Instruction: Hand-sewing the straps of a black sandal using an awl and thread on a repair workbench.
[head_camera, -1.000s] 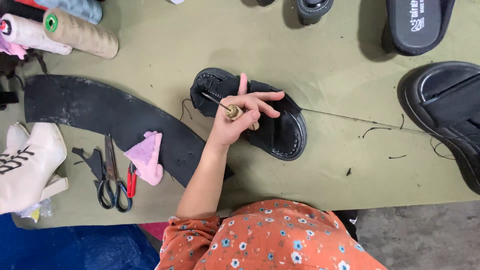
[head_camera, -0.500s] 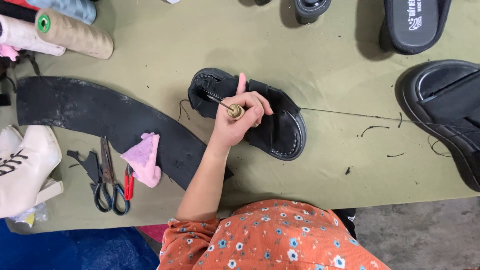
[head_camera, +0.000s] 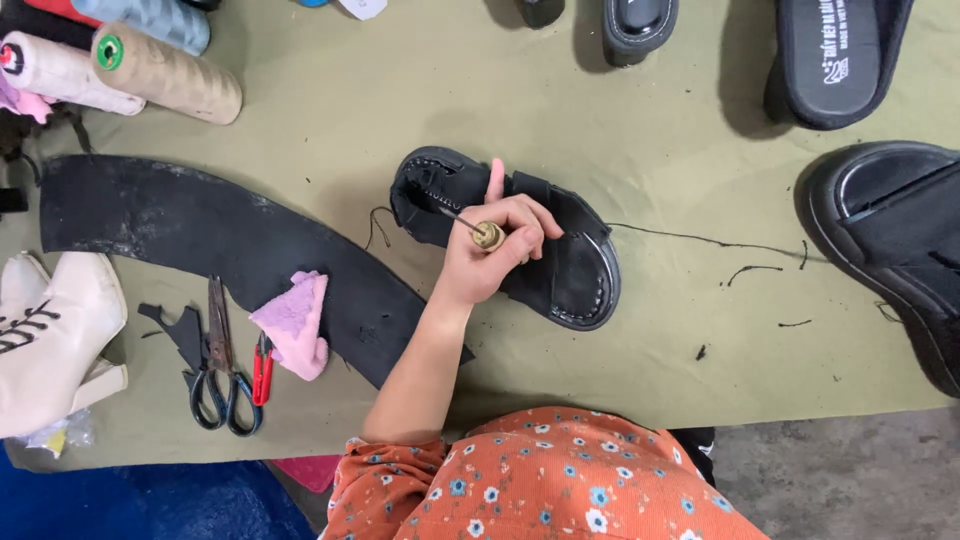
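A: Entry, head view. Which hand is at work?

B: One hand (head_camera: 490, 245) shows, on an arm that comes up from the near edge of the counter (head_camera: 640, 130) out of an orange flowered sleeve (head_camera: 400, 480). Whether it is the left or the right I cannot tell. The other hand is out of view.

A: State of the grip?

B: Clenched round an awl (head_camera: 480, 232) with a rounded wooden handle; the thin metal shaft runs up and left from the fist into the sandal. Index finger held straight, pointing to the far edge and lying on the strap.

A: Position of the sandal?

B: Black sandal (head_camera: 570, 275), sole down, about mid-counter, lying aslant from upper left to lower right. The hand rests across its middle. The awl tip meets its upper-left end, where pale stitches show along the rim.

A: Thread?

B: A dark thread (head_camera: 700, 240) runs from the sandal's right side toward the right edge. Short loose ends lie near it on the cloth.

A: Surroundings?

B: Left of the sandal, a long curved black rubber sheet (head_camera: 200, 230); a pink cloth (head_camera: 295, 322) lies on its near side. Scissors (head_camera: 222, 365) just beside that, near the near-left corner. White boot (head_camera: 50, 340) at the left edge. Thread cones (head_camera: 165, 75) at the far-left corner. Larger black shoe (head_camera: 890, 230) at the right edge; more black soles along the far edge.
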